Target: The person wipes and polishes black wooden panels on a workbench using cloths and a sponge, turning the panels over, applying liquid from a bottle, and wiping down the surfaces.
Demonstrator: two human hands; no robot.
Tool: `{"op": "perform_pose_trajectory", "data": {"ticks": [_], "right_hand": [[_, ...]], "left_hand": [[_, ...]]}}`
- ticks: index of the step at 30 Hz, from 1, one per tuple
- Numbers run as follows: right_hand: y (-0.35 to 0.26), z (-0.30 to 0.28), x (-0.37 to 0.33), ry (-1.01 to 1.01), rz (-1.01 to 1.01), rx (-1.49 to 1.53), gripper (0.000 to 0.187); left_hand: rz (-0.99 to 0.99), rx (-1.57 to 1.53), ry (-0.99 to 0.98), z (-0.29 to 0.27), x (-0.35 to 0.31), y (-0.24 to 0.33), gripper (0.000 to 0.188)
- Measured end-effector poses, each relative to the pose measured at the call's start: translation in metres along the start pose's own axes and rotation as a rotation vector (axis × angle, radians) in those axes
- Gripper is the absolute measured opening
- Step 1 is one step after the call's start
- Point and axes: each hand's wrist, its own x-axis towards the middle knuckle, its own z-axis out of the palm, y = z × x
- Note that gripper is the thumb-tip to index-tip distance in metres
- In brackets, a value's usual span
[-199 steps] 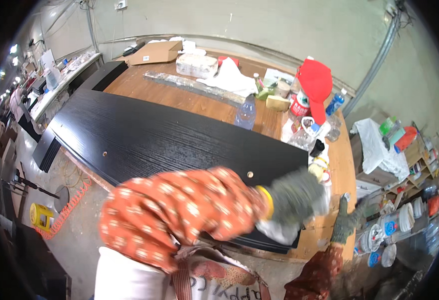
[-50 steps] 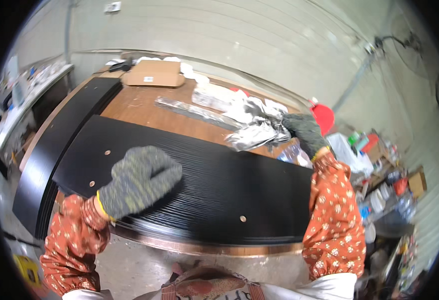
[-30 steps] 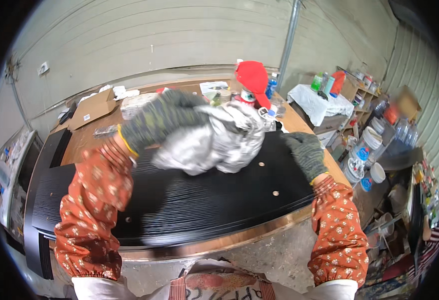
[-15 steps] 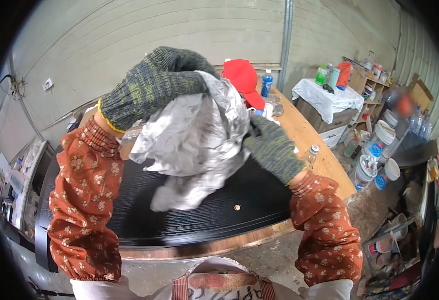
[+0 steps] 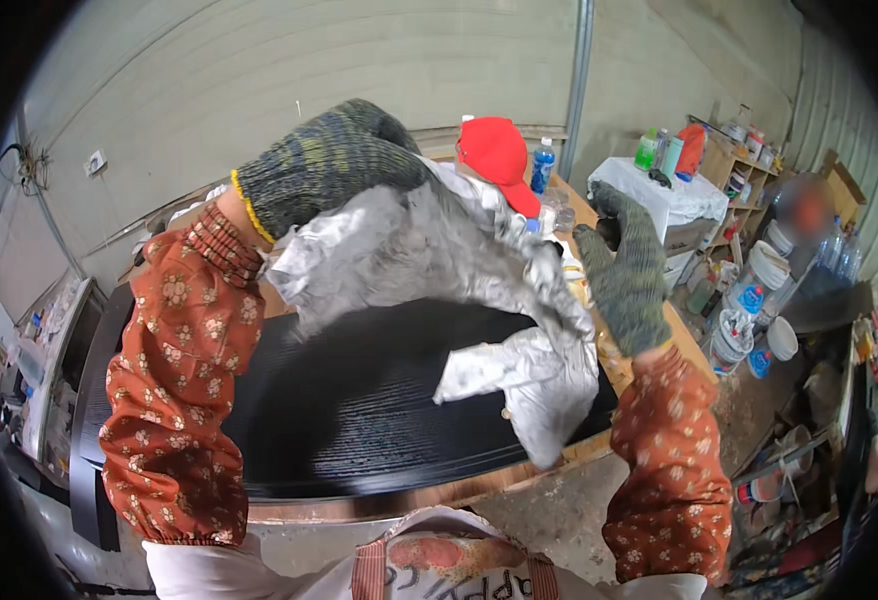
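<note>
A crumpled silvery-grey cloth (image 5: pixel 409 245) hangs above a glossy black ribbed panel (image 5: pixel 359 410) on the wooden table. My left hand (image 5: pixel 329 165), in a dark green-grey knitted glove with a yellow cuff edge, is closed around the cloth's upper left part; its fingertips are mostly hidden. From there the cloth spreads to the right, its loose end drooping over the panel's right side. My right hand (image 5: pixel 631 270), gloved alike, is beside that end with thumb and fingers apart and nothing in it.
Past the cloth stand a red cap (image 5: pixel 497 160) and a blue bottle (image 5: pixel 542 167). A side table (image 5: pixel 649 200) with a white cover bears bottles at the back right. White buckets (image 5: pixel 764 270) and plastic bottles crowd the floor at right. A cluttered bench (image 5: pixel 54 370) stands left.
My right hand has let go of the cloth and moved right, its fingers parting. The bunched cloth has spread out, its free end swinging to the right. My left hand keeps its hold.
</note>
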Motion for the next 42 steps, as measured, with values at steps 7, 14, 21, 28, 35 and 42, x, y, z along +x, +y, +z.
{"op": "perform_pose_trajectory", "data": {"ticks": [7,14,21,28,35,42], "right_hand": [[-0.037,0.028,-0.04,-0.429,-0.239,-0.186,0.05],[-0.024,0.016,-0.003,-0.745,0.283,0.731,0.029],[-0.005,0.028,-0.003,-0.361,-0.065,0.564,0.037],[0.004,0.037,-0.007,-0.279,0.151,0.757,0.039],[-0.004,-0.017,-0.027,0.099,0.284,0.655,0.045],[-0.059,0.006,-0.082,-0.309,0.579,1.078,0.095]], "left_hand": [[-0.778,-0.382,-0.111,-0.012,0.004,0.024,0.024],[-0.925,0.255,-0.199,0.045,-0.036,-0.03,0.056],[-0.774,-0.786,0.244,0.066,-0.044,-0.022,0.073],[-0.825,-1.095,-0.209,0.092,-0.033,0.059,0.058],[-0.77,-0.871,0.01,0.109,-0.053,0.009,0.034],[-0.848,-1.865,0.294,0.088,0.024,0.097,0.041]]}}
